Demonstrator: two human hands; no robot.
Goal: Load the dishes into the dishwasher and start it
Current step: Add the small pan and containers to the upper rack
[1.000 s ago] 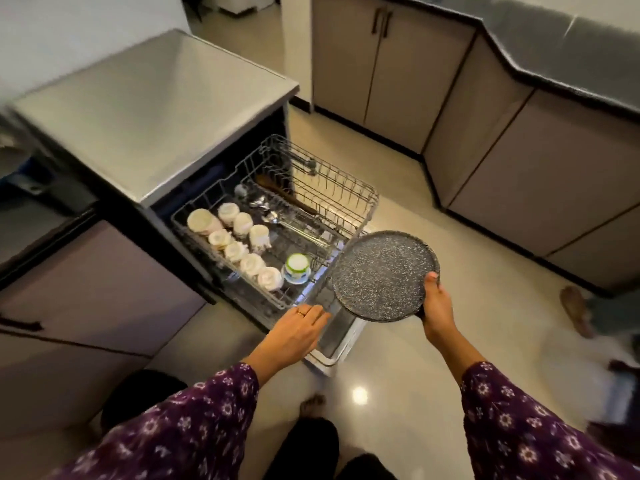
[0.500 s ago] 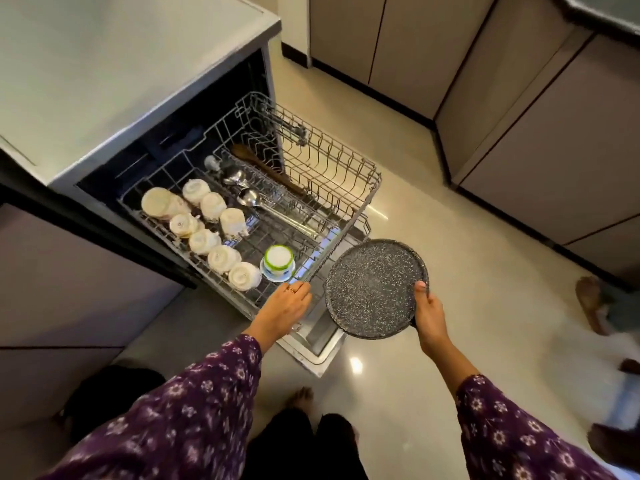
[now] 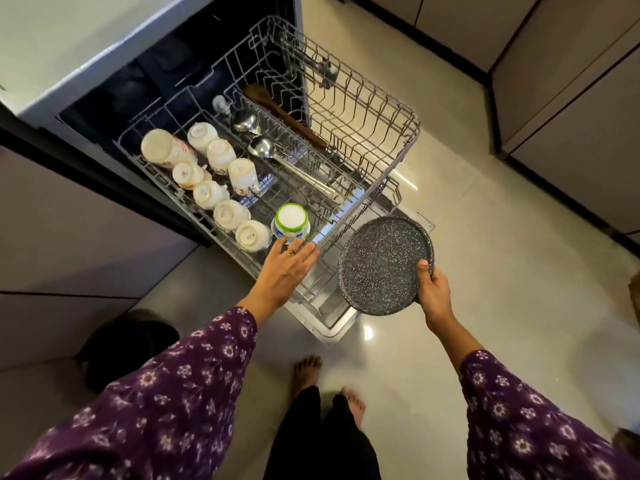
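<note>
Grips speckled plate [image 3: 381,261] by its near right rim in right hand [image 3: 434,292]; rests straight-fingered left hand [image 3: 287,268] on rack [image 3: 363,109] front, left of plate.

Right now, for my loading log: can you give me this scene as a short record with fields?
Left hand: straight fingers at the front rim of the upper rack
Right hand: holds the speckled round dish by its edge, over the open door, not yet racked
Upper rack: pulled out
Cups: white, bottoms up, in rows on the left
Green-rimmed tub: bottom up, front of rack
Utensils: steel ladles and wooden spatula lying mid-rack
</note>
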